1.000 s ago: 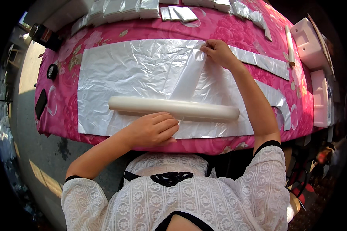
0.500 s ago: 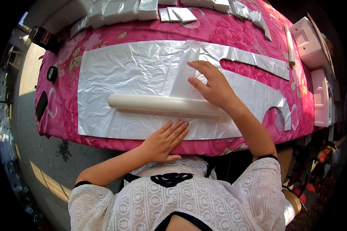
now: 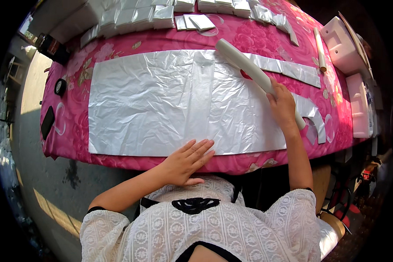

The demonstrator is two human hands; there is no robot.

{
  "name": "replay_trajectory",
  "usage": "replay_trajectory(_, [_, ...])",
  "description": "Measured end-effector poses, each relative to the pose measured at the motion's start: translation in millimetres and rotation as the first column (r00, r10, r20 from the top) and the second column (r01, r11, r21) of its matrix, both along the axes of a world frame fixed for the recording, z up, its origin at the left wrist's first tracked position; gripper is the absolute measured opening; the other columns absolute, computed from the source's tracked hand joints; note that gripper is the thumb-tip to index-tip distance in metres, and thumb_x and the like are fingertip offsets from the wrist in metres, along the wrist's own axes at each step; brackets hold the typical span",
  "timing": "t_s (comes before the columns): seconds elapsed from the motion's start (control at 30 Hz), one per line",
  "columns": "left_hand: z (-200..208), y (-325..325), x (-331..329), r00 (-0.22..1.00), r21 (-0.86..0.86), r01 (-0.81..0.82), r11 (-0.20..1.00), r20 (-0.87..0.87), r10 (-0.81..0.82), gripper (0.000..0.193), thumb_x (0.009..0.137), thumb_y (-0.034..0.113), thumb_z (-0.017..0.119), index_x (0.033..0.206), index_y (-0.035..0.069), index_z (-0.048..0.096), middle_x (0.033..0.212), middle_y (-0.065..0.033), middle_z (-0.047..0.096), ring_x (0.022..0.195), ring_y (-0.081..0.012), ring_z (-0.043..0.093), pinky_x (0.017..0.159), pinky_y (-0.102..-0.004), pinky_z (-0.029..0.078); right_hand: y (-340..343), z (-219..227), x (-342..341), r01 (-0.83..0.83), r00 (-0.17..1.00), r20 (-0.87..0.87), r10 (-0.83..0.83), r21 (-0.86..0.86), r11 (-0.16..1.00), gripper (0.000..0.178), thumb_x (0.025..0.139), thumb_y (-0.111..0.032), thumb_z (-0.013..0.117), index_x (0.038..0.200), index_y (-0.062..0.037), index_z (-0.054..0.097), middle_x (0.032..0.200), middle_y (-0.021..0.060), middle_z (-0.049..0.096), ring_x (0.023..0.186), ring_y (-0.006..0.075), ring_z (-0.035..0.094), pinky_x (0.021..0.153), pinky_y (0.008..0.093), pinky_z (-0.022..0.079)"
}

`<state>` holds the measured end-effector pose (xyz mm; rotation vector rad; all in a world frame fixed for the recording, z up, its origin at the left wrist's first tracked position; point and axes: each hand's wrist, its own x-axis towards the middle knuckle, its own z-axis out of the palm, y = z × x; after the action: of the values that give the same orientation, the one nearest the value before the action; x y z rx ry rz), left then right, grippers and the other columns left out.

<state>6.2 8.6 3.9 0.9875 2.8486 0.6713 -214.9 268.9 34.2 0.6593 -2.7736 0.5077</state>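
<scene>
A large white plastic vest-shaped bag (image 3: 135, 100), or a flat stack of them, lies across the table with its handle ends to the right. Over its middle runs a paler translucent strip (image 3: 198, 96). My left hand (image 3: 190, 159) rests flat at the near edge, fingers stretched out and touching the plastic. My right hand (image 3: 284, 105) is closed around a long white tube (image 3: 246, 65), gripping it nearer its lower end. The tube slants over the handle end, its far end pointing up and left. Part of the handle cut-outs is hidden behind it.
Several folded silvery-white packs (image 3: 161, 17) line the far edge. At the left are a dark jar (image 3: 52, 48), a black tape roll (image 3: 60, 87) and a phone (image 3: 48, 122). On the right lie a thin rod (image 3: 320, 50) and white foam boxes (image 3: 343, 43). Pink flowered cloth (image 3: 170, 37) covers the table.
The tube lay lengthwise across the bag; now my right hand has hold of it and has swung it to the right, at a slant. My left hand has stayed put.
</scene>
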Motion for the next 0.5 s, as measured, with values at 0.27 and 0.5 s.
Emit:
replay_trajectory(0.27, [-6,16,13,0.994,-0.183,-0.113,0.977,-0.019,0.111,0.079,0.081,0.054,0.047,0.134,-0.003,0.033,0.143,-0.0181,0.028,0.134,-0.0300,0.025,0.109,-0.0438,0.017,-63,5,90,-0.555,0.807,0.171,0.565,-0.107,0.825,0.056,0.067,-0.002,0.067,0.120,-0.0130,0.055,0.112,0.0070,0.057,0.104,0.0272,0.052,0.092,0.0395,0.039])
replay_trajectory(0.5, [-14,28,25,0.985,-0.180,-0.171,0.969,0.003,0.174,0.075,0.082,0.048,0.049,0.137,-0.001,0.031,0.146,-0.0157,0.023,0.137,-0.0272,0.018,0.111,-0.0426,0.009,-114,-13,13,-0.512,0.858,-0.014,0.513,-0.091,0.854,0.051,0.070,-0.005,0.065,0.120,-0.0146,0.056,0.110,0.0050,0.059,0.104,0.0263,0.051,0.093,0.0375,0.038])
